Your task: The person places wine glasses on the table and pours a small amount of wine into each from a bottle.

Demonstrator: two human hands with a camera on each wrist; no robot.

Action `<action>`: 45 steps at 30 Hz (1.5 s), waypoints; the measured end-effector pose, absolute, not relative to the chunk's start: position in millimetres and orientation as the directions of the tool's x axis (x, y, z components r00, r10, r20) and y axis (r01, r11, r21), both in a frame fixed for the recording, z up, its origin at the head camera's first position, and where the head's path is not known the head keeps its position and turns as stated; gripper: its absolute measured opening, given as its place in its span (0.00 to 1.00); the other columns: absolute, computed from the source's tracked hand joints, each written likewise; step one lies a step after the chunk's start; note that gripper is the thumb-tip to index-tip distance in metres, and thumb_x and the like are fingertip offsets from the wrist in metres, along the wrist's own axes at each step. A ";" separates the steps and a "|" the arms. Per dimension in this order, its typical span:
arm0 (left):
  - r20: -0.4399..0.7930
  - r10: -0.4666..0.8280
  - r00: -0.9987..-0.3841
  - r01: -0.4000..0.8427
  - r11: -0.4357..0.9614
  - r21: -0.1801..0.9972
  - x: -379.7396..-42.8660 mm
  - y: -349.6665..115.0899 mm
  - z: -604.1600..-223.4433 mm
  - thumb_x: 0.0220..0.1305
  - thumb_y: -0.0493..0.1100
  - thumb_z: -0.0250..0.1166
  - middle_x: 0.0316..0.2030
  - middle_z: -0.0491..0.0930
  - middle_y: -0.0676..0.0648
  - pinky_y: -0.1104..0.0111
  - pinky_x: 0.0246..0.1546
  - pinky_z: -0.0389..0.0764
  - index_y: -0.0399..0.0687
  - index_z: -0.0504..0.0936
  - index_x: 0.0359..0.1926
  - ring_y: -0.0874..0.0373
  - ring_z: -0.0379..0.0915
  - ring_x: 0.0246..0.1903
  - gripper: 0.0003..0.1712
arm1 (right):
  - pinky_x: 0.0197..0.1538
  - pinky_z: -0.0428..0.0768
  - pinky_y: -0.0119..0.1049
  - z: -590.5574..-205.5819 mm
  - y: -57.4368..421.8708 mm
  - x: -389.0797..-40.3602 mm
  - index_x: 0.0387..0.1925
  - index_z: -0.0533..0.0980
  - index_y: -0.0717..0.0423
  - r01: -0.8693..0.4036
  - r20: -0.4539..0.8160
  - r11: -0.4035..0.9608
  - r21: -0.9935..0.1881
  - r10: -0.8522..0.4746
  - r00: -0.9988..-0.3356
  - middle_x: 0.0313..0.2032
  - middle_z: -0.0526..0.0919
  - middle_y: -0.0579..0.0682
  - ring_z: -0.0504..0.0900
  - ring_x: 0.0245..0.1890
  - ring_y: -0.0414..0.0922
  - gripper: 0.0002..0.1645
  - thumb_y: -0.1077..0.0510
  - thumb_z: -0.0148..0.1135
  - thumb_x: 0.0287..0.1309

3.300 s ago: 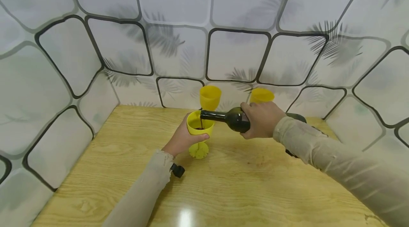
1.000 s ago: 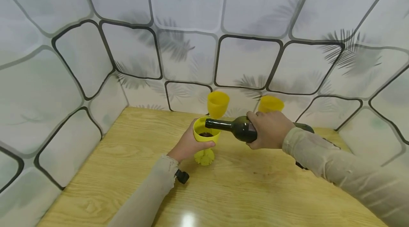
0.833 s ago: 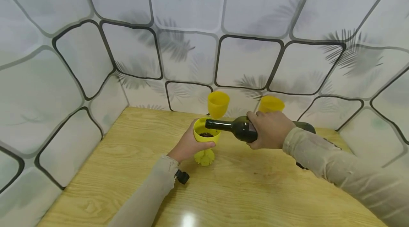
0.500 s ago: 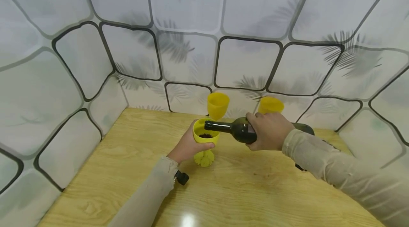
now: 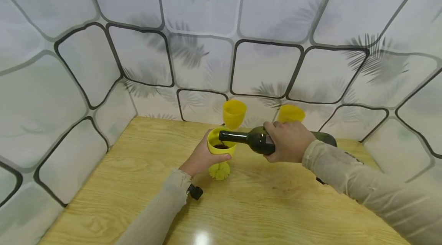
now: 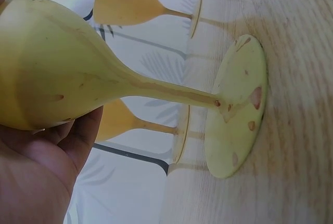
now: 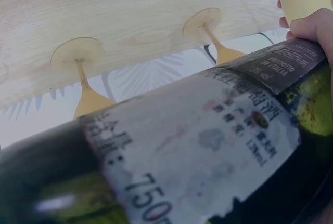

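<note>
L hand (image 5: 203, 155): reaches fwd from lower L, beige sleeve; fingers clamped round bowl of matte yellow stemmed goblet (image 6: 93, 73), thumb on near side.
R hand (image 5: 290, 142): comes in from R, palm down; fingers clamped round body of dark green glass wine bottle (image 5: 259, 140), held nearly horiz., neck pointing L.

Containers: held goblet nr centre of bench (image 5: 138, 168), approx. upright, w/ dark liquid (image 5: 221, 146) in bowl; red-brown spots on stem & foot; full foot contact can't tell. Bottle mouth over bowl opening, neck crossing above R side of rim; rim contact can't tell. White printed label (image 7: 197, 146) on bottle, "750" legible. Two more yellow goblets stand behind: one (image 5: 234, 114) just behind held goblet, other (image 5: 291, 113) behind R hand, lower part hidden; contents can't tell.

Edges: bench back edge meets white patterned wall (image 5: 266, 68); L edge slants; wood grain extends L & in front of held goblet.
</note>
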State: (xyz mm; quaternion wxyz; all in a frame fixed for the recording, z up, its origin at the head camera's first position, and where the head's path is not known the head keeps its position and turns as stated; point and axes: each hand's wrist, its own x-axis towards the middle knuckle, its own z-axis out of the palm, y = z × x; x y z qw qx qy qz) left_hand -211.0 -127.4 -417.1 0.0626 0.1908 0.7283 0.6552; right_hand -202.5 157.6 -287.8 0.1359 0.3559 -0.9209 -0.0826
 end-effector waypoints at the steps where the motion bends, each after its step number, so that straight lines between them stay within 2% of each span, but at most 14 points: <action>1: 0.157 0.361 -0.919 0.193 0.067 0.979 -211.1 -127.6 -417.5 0.58 0.43 0.80 0.61 0.75 0.41 0.56 0.59 0.79 0.59 0.61 0.71 0.50 0.77 0.55 0.47 | 0.20 0.75 0.37 -288.1 157.6 -202.3 0.40 0.71 0.54 -0.633 0.192 0.734 0.248 -0.677 -0.710 0.22 0.74 0.46 0.71 0.16 0.41 0.40 0.34 0.80 0.36; 13: 0.164 0.351 -0.922 0.207 0.088 0.974 -212.2 -128.5 -418.6 0.57 0.44 0.80 0.60 0.76 0.48 0.56 0.60 0.78 0.62 0.61 0.72 0.51 0.77 0.56 0.48 | 0.20 0.75 0.37 -289.1 156.9 -202.0 0.40 0.71 0.54 -0.630 0.206 0.731 0.261 -0.680 -0.704 0.23 0.73 0.46 0.70 0.16 0.41 0.39 0.34 0.80 0.37; 35: 0.163 0.342 -0.925 0.208 0.099 0.973 -213.1 -128.8 -418.0 0.56 0.45 0.81 0.62 0.75 0.50 0.55 0.63 0.77 0.63 0.59 0.73 0.52 0.76 0.57 0.51 | 0.19 0.73 0.36 -286.7 152.5 -202.8 0.38 0.70 0.53 -0.634 0.197 0.725 0.268 -0.685 -0.701 0.22 0.72 0.45 0.69 0.16 0.40 0.38 0.35 0.81 0.37; 42: 0.173 0.421 -0.890 0.209 0.039 0.977 -211.6 -135.2 -417.8 0.66 0.46 0.74 0.63 0.73 0.43 0.56 0.61 0.77 0.61 0.57 0.74 0.49 0.75 0.57 0.45 | 0.18 0.72 0.36 -287.1 152.7 -200.9 0.37 0.70 0.53 -0.634 0.208 0.715 0.296 -0.696 -0.687 0.21 0.71 0.45 0.68 0.15 0.40 0.38 0.34 0.80 0.37; 45: 0.171 0.415 -0.894 0.213 0.056 0.975 -212.1 -137.4 -417.0 0.64 0.49 0.75 0.62 0.74 0.43 0.56 0.60 0.78 0.60 0.59 0.74 0.49 0.75 0.56 0.44 | 0.18 0.73 0.36 -286.3 153.0 -200.0 0.37 0.70 0.53 -0.631 0.208 0.717 0.296 -0.693 -0.690 0.21 0.71 0.45 0.68 0.15 0.40 0.38 0.34 0.80 0.36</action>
